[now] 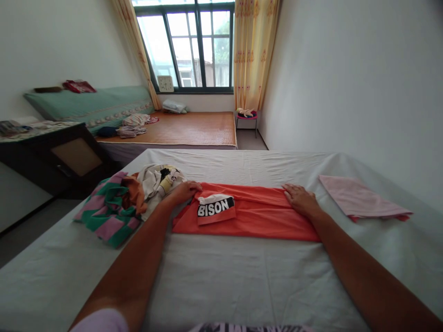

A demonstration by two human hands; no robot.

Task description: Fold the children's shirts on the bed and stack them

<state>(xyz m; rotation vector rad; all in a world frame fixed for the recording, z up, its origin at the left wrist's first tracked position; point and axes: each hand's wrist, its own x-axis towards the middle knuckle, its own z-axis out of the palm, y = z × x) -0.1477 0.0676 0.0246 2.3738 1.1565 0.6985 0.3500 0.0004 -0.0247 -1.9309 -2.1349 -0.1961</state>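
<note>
A red-orange T-shirt (266, 219) lies folded into a long, wide strip on the grey-white sheet (242, 276). On its left part shows a black and white patch with the word BISON (215, 208). At the far left corner of the shirt, my left hand (186, 191) has its fingers closed together on the cloth. My right hand (302, 199) rests on the far right end, fingers stretched out and somewhat apart. The shirt stays flat on the sheet under both hands.
Left of the shirt are a crumpled green and pink checked garment (110, 210) and a cream printed garment (157, 184). A folded pink cloth (360, 198) lies right. Beyond stand a mat-covered bed (197, 127), a dark cabinet (65, 159) and a small stool (246, 116).
</note>
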